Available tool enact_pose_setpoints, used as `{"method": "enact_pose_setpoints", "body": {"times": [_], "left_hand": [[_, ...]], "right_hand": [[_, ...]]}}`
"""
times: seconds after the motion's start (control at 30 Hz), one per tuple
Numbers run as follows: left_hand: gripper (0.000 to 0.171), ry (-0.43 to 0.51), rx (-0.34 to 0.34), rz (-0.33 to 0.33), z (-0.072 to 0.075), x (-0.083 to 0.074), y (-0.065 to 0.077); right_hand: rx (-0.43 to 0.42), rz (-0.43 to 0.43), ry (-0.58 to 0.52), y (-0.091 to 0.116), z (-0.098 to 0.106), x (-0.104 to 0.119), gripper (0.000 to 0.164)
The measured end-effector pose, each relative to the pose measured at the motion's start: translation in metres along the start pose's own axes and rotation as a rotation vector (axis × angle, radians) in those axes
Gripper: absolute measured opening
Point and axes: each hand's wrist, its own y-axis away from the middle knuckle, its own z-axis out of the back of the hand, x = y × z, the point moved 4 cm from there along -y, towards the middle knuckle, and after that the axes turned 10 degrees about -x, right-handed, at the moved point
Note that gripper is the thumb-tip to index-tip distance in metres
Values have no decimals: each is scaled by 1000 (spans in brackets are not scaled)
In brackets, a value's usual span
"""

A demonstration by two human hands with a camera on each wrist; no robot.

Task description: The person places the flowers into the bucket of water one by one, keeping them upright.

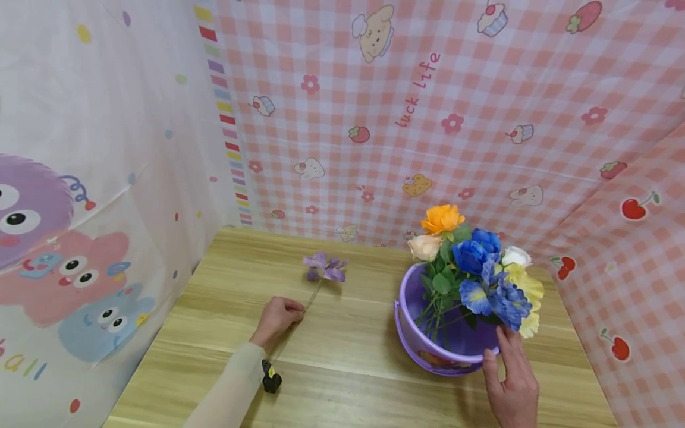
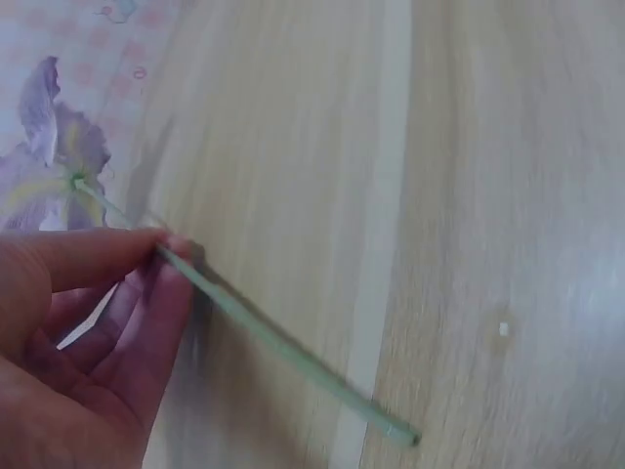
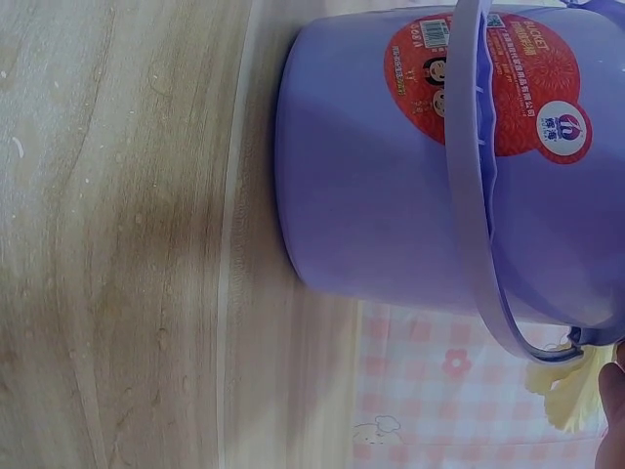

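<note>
In the head view my left hand [image 1: 278, 318] pinches the thin stem of a purple artificial flower [image 1: 325, 268] between thumb and fingers, just over the table. Its green stem [image 2: 293, 357] runs out past the fingertips in the left wrist view, the petals lying beyond the hand. On the right stands a purple bucket [image 1: 409, 333] holding a bunch of artificial flowers [image 1: 473, 258] in orange, peach, blue, white and yellow. My right hand [image 1: 514, 380] touches the bucket's near right rim with fairly straight fingers. Only a bit of that hand [image 3: 613, 410] shows in the right wrist view.
A small black object [image 1: 271, 378] with a yellow mark appears beside the left wrist. The wooden table [image 1: 348, 333] is bordered by a pink checked cloth [image 1: 342, 148] behind and at right, and a white cartoon-print cloth [image 1: 150, 196] at left.
</note>
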Motion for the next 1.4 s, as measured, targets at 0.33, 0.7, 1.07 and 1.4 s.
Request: {"method": "enact_pose_setpoints", "body": {"times": [0.33,0.7,1.07,1.4], "left_hand": [[23,459,72,131,-7,-30,11],[27,673,69,49,1,-104,34],[25,751,79,-126,0,-182,57],[24,771,56,-232,-18,-231,69]], "right_hand": [[0,6,3,3,-1,-5,66],[9,-8,-8,5,-1,-8,63],[3,-2,-12,5,0,-7,63],[6,-1,-4,3,1,-6,63]]}}
